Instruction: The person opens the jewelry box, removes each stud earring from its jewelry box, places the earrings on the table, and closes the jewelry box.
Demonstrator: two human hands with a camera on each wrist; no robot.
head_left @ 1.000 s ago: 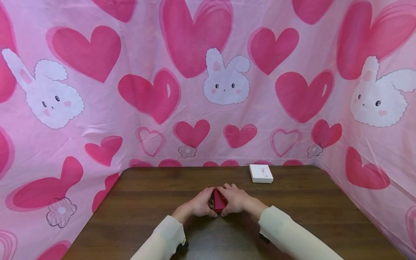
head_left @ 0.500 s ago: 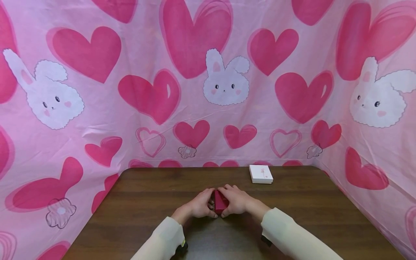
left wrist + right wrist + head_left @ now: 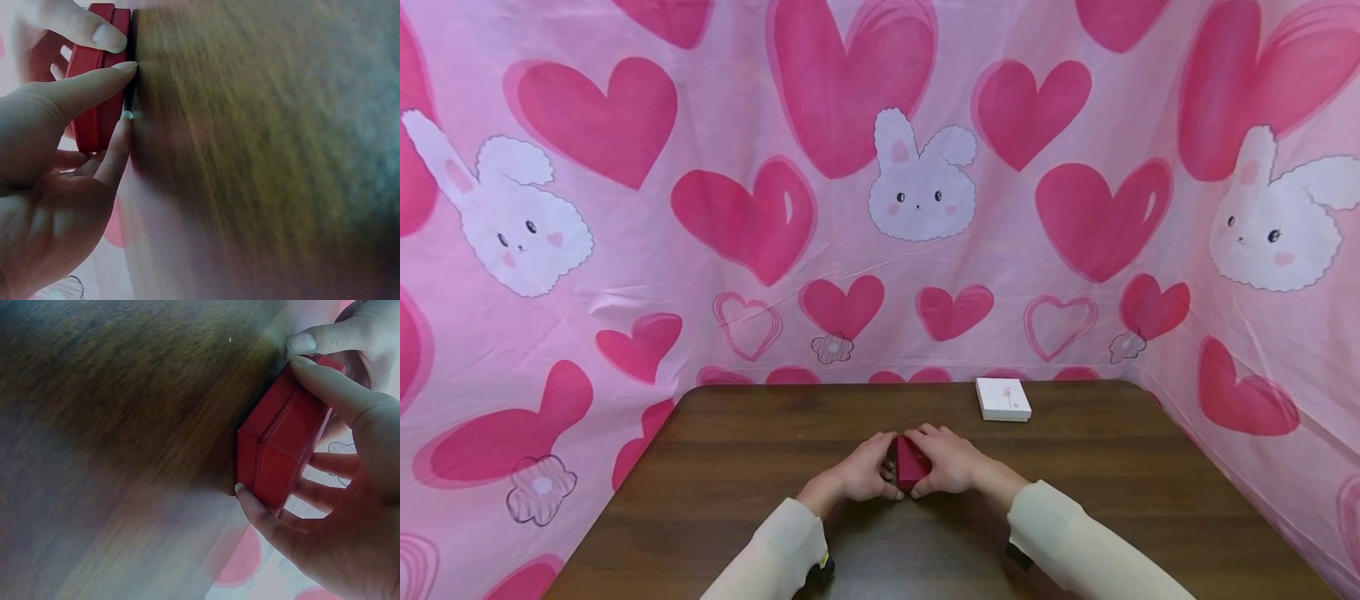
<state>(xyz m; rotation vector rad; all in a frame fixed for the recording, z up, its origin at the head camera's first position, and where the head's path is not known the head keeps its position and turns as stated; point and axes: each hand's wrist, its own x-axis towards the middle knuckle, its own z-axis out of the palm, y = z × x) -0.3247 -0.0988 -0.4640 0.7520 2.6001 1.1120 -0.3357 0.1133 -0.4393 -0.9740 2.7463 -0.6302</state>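
A small red lidded box point(image 3: 911, 463) with angled sides stands on the brown wooden table, between my two hands. My right hand point(image 3: 950, 458) grips its right part, thumb on the near side and fingers round the far side. From the left, my left hand point(image 3: 863, 471) curls round the other end, its thumb beside the right thumb. The left wrist view has the left thumb point(image 3: 103, 86) across the box's side, near the tabletop. In the right wrist view a seam runs round the red box point(image 3: 275, 447). Its left end is partly hidden by the hands.
A flat white box point(image 3: 1003, 400) with a faint pink print lies at the table's back right. The wooden table point(image 3: 737, 433) meets pink heart-and-rabbit cloth point(image 3: 842, 250) at the back and sides.
The red box and my right hand have shifted very slightly to the right. My left hand stays almost where it was, and the white box has not moved.
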